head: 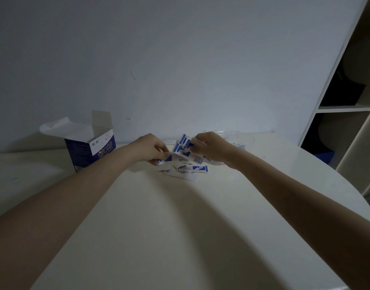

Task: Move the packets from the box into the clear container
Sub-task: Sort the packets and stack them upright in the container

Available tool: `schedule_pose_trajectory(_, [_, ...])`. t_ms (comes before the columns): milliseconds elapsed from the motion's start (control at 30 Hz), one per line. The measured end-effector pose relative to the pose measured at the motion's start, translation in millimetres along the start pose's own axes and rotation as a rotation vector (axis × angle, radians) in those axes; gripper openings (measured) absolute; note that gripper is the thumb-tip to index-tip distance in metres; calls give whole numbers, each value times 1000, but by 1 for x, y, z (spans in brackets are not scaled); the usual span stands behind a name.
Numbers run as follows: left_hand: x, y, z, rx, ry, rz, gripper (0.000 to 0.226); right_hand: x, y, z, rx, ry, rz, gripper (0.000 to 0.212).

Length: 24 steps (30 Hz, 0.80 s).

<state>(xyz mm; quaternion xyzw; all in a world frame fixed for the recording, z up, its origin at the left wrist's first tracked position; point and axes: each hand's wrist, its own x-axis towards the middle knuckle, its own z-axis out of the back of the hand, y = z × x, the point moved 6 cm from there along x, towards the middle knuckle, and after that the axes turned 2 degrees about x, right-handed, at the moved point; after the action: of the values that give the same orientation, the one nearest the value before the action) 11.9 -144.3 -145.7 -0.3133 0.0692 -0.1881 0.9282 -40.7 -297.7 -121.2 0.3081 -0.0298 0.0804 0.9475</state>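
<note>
Head view: both forearms are reaching forward across a pale round table [179, 216]. The left hand [147, 148] is curling its fingers around a few blue-and-white packets [185, 146] at the low edge of the bunch. The right hand [211, 146] is pinching the upper end of the same bunch, with the packets fanning out between the two hands. More packets are lying loose on the table [190, 170] just below the hands. The box [92, 146], blue with white panels, is standing upright to the left with its top flaps open; its inside is not visible. The clear container [245, 139] is sitting behind the right hand, near the wall; its contents are too dim to tell. A shelf unit [347, 109] is standing at far right.
</note>
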Motion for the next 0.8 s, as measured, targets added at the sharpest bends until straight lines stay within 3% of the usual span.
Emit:
schedule_pose_trajectory(67, [-3,-17,-9,-176,36,-60,17,0,8,-5,-135,43,70,13])
schedule_pose_trajectory(167, [-2,-30,-14,-240,8,-104,19,-1,6,-5,-327,5,97,19])
schedule_pose_trajectory(233, [3,-29,-14,-125,-64,-101,19,-5,-4,0,-330,-41,97,20])
schedule_pose_trajectory(300, [10,-29,-22,165,-78,-135,23,-12,-16,2,-347,-27,109,23])
schedule_pose_trajectory(433, [15,-43,-60,450,83,-214,25,-22,-44,-5,-441,106,128,12])
schedule_pose_trajectory(500, [18,-50,-68,545,120,-231,31,-25,-53,-9,-420,157,114,20])
schedule_pose_trajectory(600, [25,-54,-70,594,152,-208,35,-26,-58,-11,-423,191,132,26])
schedule_pose_trajectory(700, [34,-52,-70,522,187,-131,25,-25,-64,-13,-433,206,120,26])
schedule_pose_trajectory(800, [37,-49,-69,503,221,-115,27,-24,-71,-7,-332,95,62,24])
